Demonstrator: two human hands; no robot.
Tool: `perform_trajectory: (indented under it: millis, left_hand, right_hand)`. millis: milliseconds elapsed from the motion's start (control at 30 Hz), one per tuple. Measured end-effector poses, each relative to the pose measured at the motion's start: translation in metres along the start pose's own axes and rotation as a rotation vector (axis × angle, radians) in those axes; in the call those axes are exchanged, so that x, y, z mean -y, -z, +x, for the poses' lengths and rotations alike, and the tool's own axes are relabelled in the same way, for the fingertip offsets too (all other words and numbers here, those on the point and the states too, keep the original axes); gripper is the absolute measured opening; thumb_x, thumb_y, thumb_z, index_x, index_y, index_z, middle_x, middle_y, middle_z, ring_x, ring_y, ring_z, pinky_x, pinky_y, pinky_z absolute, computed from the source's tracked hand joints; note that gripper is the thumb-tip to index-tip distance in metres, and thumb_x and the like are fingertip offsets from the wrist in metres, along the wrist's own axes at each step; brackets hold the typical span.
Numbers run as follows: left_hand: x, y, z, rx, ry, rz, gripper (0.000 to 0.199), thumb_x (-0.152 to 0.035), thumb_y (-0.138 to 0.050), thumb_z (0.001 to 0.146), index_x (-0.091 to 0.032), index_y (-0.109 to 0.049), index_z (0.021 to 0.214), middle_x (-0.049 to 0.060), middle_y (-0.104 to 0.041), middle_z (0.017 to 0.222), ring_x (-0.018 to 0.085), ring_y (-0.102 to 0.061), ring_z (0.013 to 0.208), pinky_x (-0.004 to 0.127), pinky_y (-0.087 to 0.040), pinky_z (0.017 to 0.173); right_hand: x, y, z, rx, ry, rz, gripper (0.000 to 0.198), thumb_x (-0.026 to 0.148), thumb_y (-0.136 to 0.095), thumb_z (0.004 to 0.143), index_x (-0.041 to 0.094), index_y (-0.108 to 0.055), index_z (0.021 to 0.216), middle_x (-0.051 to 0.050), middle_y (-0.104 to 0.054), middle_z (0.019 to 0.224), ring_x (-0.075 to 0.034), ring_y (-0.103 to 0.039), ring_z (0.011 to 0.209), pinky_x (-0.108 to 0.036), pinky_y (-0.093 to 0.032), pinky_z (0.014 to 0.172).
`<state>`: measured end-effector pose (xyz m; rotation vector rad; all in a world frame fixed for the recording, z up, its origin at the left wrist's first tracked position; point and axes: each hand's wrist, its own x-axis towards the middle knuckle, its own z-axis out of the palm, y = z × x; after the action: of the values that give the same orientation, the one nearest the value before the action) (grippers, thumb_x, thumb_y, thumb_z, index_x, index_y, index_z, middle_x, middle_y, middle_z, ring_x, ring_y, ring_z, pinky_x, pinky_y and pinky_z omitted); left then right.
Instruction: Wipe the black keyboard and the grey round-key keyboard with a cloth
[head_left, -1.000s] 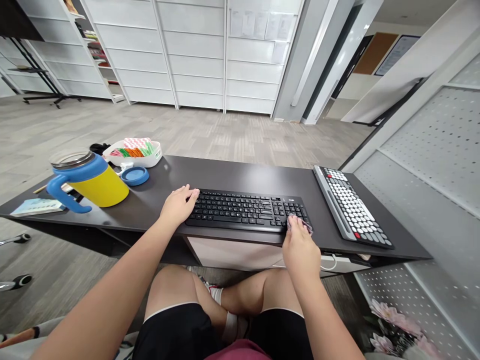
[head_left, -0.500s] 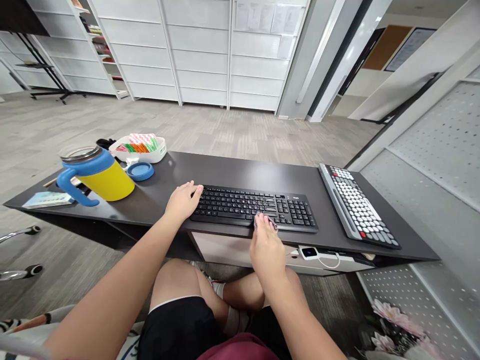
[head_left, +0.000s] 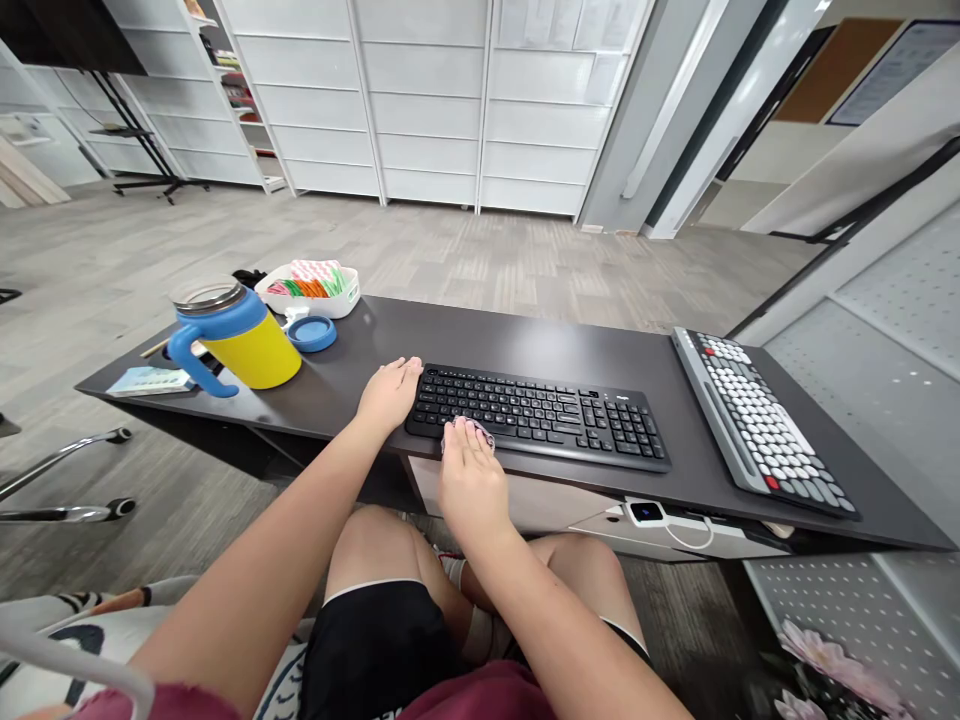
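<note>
A black keyboard point(head_left: 536, 410) lies near the front edge of the dark desk. My left hand point(head_left: 391, 395) rests at its upper left corner, fingers stretched out flat and touching the end of the frame. Over the keyboard's lower left part is my right hand point(head_left: 471, 470), its fingers pressed down on a small greyish-pink cloth point(head_left: 487, 438). Most of that cloth is hidden beneath the fingers. To the right, a second keyboard point(head_left: 772, 420) with white, grey and red keys lies at an angle.
A yellow and blue mug point(head_left: 259, 350) stands open on the left, near a blue lid point(head_left: 312, 334). Behind them is a white basket point(head_left: 346, 300) of colourful packets. A tissue pack point(head_left: 150, 381) lies at the left edge. A watch on a cable point(head_left: 646, 514) sits below the desk's front edge.
My right hand has slid left along the keyboard's lower edge with the cloth, coming closer to my left hand. My left hand stays at the corner. The camera view has shifted left.
</note>
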<state>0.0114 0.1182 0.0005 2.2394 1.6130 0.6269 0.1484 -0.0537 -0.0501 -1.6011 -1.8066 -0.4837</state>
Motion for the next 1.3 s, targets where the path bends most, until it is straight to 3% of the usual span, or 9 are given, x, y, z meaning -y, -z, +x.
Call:
perform_trajectory:
  millis: [100,300,500,700,867,1167,1300]
  left_hand:
    - [0.000,0.002,-0.001,-0.010,0.013,-0.043,0.076,-0.054,-0.013,0.111,-0.022,-0.081,0.120,0.007,-0.070,0.146,0.025,-0.053,0.149,0.043,-0.029,0.130]
    - [-0.002,0.004,-0.003,-0.006,0.017,-0.081,0.070,-0.056,-0.021,0.110,-0.023,-0.082,0.117,0.006,-0.073,0.141,0.026,-0.054,0.148,0.042,-0.032,0.129]
    - [-0.003,0.004,-0.002,-0.014,0.024,-0.088,0.068,-0.058,-0.025,0.110,-0.022,-0.082,0.118,0.008,-0.071,0.144,0.027,-0.054,0.148,0.042,-0.033,0.128]
    - [0.002,0.001,0.001,-0.027,0.034,-0.112,0.064,-0.060,-0.030,0.108,-0.023,-0.082,0.114,0.007,-0.072,0.143,0.027,-0.055,0.147,0.043,-0.034,0.127]
    - [0.008,0.002,0.003,-0.066,0.070,-0.189,0.072,-0.066,-0.025,0.108,-0.024,-0.083,0.101,0.005,-0.079,0.130,0.026,-0.066,0.134,0.036,-0.046,0.117]
    - [0.010,0.000,0.001,-0.096,0.062,-0.214,0.068,-0.067,-0.031,0.106,-0.025,-0.084,0.093,0.003,-0.080,0.126,0.027,-0.068,0.130,0.035,-0.048,0.115]
    - [0.010,-0.001,0.002,-0.099,0.076,-0.215,0.067,-0.066,-0.033,0.106,-0.025,-0.084,0.093,0.004,-0.080,0.126,0.028,-0.067,0.133,0.037,-0.047,0.116]
  right_hand:
    - [-0.001,0.005,0.005,-0.017,-0.021,0.043,0.041,0.006,-0.047,0.101,0.001,-0.068,0.136,-0.022,-0.069,0.141,-0.029,-0.068,0.132,-0.041,-0.053,0.116]
    - [-0.004,0.009,0.016,-0.016,-0.122,0.231,0.039,0.009,-0.045,0.105,0.007,-0.069,0.136,-0.015,-0.073,0.138,-0.023,-0.070,0.130,-0.038,-0.053,0.117]
    - [0.008,-0.011,0.018,0.002,-0.060,0.172,0.039,0.008,-0.047,0.104,0.006,-0.069,0.136,-0.017,-0.069,0.143,-0.025,-0.064,0.137,-0.040,-0.048,0.122]
    - [0.026,-0.016,0.032,0.137,0.036,0.164,0.040,0.010,-0.048,0.104,0.005,-0.069,0.137,-0.017,-0.067,0.145,-0.025,-0.063,0.138,-0.039,-0.045,0.124]
    - [0.039,-0.019,0.046,0.230,0.059,0.145,0.039,0.014,-0.044,0.108,0.006,-0.068,0.138,-0.017,-0.067,0.145,-0.024,-0.064,0.137,-0.038,-0.045,0.123]
    - [-0.011,0.006,0.037,0.290,0.259,0.188,0.041,0.012,-0.044,0.106,0.008,-0.066,0.140,-0.015,-0.065,0.150,-0.022,-0.061,0.140,-0.038,-0.042,0.126]
    - [-0.023,0.017,0.028,0.297,0.277,0.178,0.044,0.008,-0.045,0.103,0.009,-0.065,0.142,-0.014,-0.064,0.150,-0.021,-0.061,0.141,-0.038,-0.042,0.126]
